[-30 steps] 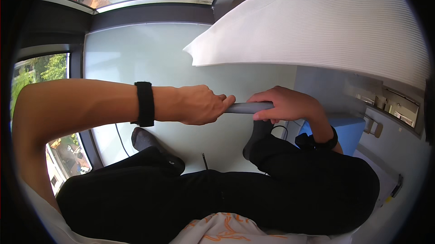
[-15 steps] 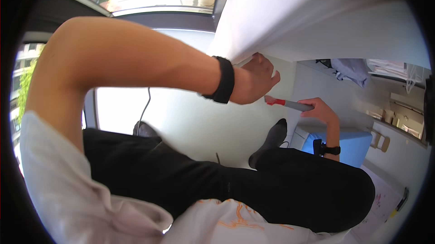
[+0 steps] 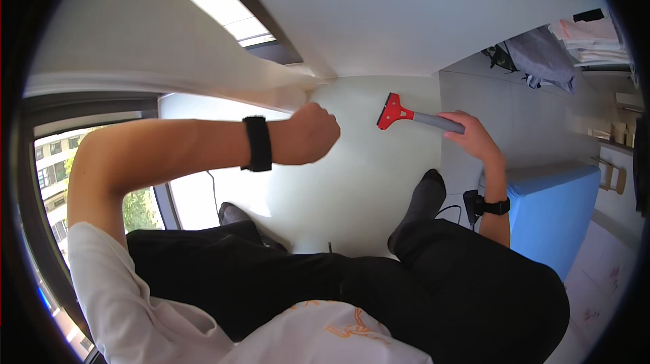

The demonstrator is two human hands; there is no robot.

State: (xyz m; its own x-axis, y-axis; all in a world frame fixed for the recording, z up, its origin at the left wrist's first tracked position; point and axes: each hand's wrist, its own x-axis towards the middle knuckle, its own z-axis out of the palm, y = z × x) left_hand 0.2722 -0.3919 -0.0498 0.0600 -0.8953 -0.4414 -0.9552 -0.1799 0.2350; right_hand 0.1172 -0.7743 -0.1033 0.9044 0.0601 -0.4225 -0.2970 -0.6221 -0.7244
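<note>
**Scraper in the right hand, blade apparently meeting nothing**

Nearest, the black-trousered legs are spread apart, and both forearms reach out beyond them. How far along things are can be judged only in part: the tool is taken up and well in the grasp, while its blade edge looks clear of any surface, so no stroke seems to be under way. I can make out no scraped patch, and what is left does not show.

A little further out, the right hand's fingers are closed round the butt end of the grey handle. The rest of the handle and the red head stick out past those fingers toward the person's left, the blade edge lying farthest from the grip. The left hand is apart from the scraper, on the blade's side, its fingers curled in narrow; whether they pinch any of the pale curtain beside them, I cannot tell.

Below the tool, a pale surface carries the dark-socked feet, with a blue box off to the right. Farther still, a window shows past the curtain, and grey clothing lies at upper right.
</note>
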